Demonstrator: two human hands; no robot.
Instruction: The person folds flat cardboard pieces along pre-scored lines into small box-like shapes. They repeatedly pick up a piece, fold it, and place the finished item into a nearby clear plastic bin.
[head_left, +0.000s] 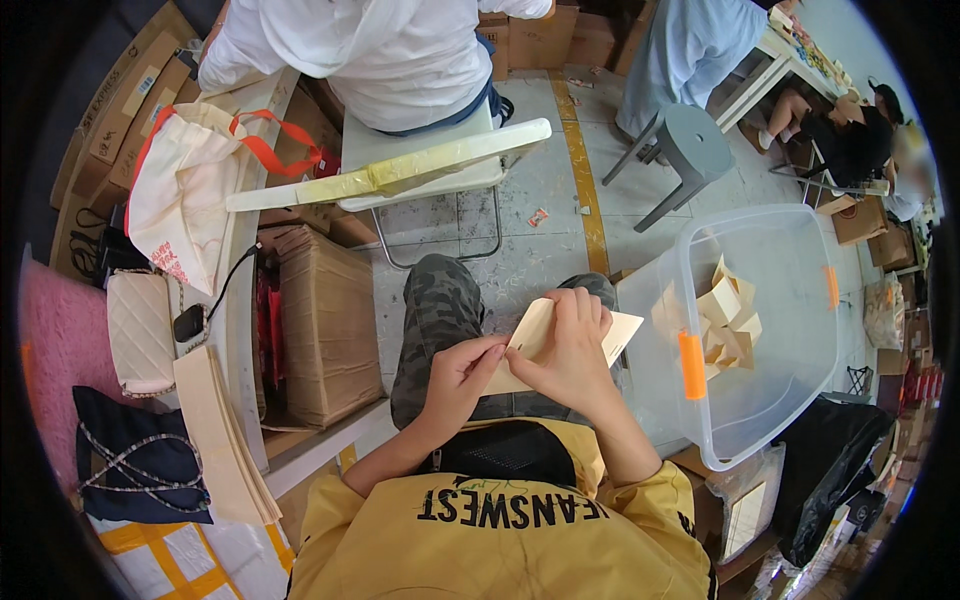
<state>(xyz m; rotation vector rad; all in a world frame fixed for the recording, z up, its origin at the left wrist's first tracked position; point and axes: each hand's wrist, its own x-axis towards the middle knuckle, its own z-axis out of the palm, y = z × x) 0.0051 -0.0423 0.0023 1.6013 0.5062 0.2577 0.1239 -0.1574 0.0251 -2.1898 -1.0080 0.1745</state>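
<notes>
Pinching cream card (534,332), left grip (460,378) at its edge, right grip (573,350) across it

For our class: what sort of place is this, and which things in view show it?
Probably a small workshop or packing room: cardboard boxes stand about, a clear tub holds folded cards, and the person's left hand and right hand hold a similar card.

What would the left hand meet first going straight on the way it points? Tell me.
The left hand would meet the cream card at its fingertips first, then probably the right hand; depth is unclear.
</notes>
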